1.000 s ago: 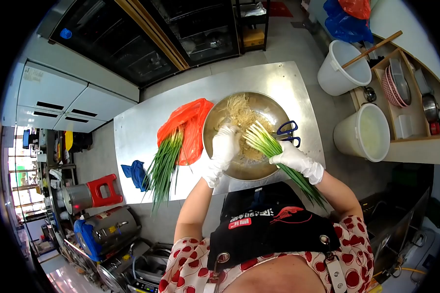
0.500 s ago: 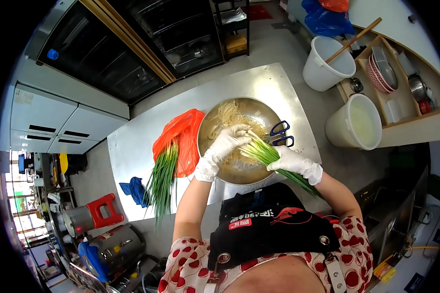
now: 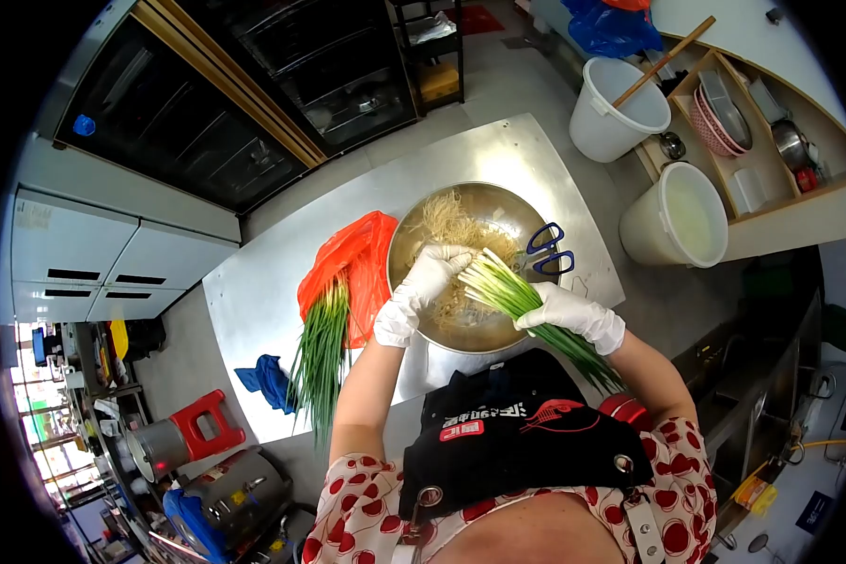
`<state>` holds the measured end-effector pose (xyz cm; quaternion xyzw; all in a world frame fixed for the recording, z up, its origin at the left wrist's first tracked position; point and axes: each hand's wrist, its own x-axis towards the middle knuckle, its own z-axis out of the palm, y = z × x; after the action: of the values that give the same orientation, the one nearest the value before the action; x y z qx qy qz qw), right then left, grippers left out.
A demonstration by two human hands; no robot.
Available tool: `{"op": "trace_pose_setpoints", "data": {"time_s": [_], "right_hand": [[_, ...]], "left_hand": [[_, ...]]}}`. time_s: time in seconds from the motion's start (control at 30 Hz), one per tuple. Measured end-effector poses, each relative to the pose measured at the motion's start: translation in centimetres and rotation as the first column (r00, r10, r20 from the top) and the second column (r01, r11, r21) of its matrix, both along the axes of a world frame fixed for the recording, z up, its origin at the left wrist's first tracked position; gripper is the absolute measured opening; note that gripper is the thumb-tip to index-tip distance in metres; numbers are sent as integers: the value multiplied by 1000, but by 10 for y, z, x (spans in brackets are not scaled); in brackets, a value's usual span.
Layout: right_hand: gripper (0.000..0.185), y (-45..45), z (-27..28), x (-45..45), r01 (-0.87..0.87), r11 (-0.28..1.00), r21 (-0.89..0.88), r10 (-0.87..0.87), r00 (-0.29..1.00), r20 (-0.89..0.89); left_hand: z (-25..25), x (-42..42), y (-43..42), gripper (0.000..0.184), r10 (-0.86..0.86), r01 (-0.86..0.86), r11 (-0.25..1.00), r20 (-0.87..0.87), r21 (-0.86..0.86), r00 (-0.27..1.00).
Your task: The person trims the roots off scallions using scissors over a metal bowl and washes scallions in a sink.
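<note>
My gloved right hand (image 3: 573,318) is wrapped round a bunch of green onions (image 3: 506,288), whose white ends point up and left over a wide steel bowl (image 3: 536,331). Beside those white ends, my gloved left hand (image 3: 430,285) has its fingertips pinched together; anything between them is too small to make out. Pale stringy roots and trimmings (image 3: 449,218) lie in the bowl. Blue-handled scissors (image 3: 547,249) rest at the bowl's right rim. Left of the bowl, an orange plastic bag (image 3: 371,244) holds more green onions (image 3: 320,352), their green tops hanging over the table's near edge.
The bowl stands on a metal table (image 3: 273,249). A crumpled blue cloth or bag (image 3: 266,383) lies at its left. Beyond its right side are two white buckets, one with a wooden stick (image 3: 663,61), the other holding cloudy liquid (image 3: 694,221). A red stool (image 3: 207,423) stands at lower left.
My left fingers have drawn together into a pinch near the white ends. The right hand keeps its hold on the bunch. The whole view has shifted slightly.
</note>
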<state>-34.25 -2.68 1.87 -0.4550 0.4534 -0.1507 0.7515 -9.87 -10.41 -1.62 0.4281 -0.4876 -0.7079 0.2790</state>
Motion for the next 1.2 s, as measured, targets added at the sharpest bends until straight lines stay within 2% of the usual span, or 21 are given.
{"op": "trace_pose_setpoints", "data": {"time_s": [0.1,0.2,0.3,0.47,0.5,0.57,0.6,0.7,0.83,0.93,1.03,1.17,1.2], "right_hand": [[26,1,1,7,14,1000,-23,-14,1000,9],[29,4,-2,11,-19,999,-28,16,996,-83],[29,4,14,19,-47,999,-12,43,976,-212],[30,9,17,24,4,999,-49,-18,956,-293],[29,11,17,25,24,998,-64,-42,952,-304],[28,14,6,22,14,997,-74,-37,948,-317],[28,15,2,21,8,997,-79,-33,946,-323],[27,17,14,27,-9,994,-105,-22,959,-284],[30,22,6,28,-7,992,-128,-33,951,-309],[33,25,8,28,2,989,-151,-50,948,-315],[35,29,12,27,74,988,-139,-108,961,-255],[26,37,2,12,156,986,-65,-165,973,-160],[23,37,6,9,176,984,-43,-180,976,-125]], "left_hand": [[-3,1,3,18,-20,26,997,68,-78,998],[17,3,5,16,-145,144,989,99,13,985],[8,6,3,15,-38,45,997,99,-67,994],[-26,16,-6,15,231,-216,967,-116,132,966],[-33,17,-6,15,185,-179,982,-101,62,978],[-15,17,-2,15,95,-100,992,-59,-78,994],[-6,14,0,17,-3,-6,984,-50,-177,999],[-4,14,-1,18,-283,293,951,106,-95,953],[3,10,1,13,-273,267,962,149,56,950],[5,8,4,13,-191,184,981,125,67,974],[-8,9,-1,14,-5,14,981,-49,196,999],[-10,10,-3,14,94,-96,995,200,-1,975],[-35,14,-6,15,67,5,978,337,-210,939]]}}
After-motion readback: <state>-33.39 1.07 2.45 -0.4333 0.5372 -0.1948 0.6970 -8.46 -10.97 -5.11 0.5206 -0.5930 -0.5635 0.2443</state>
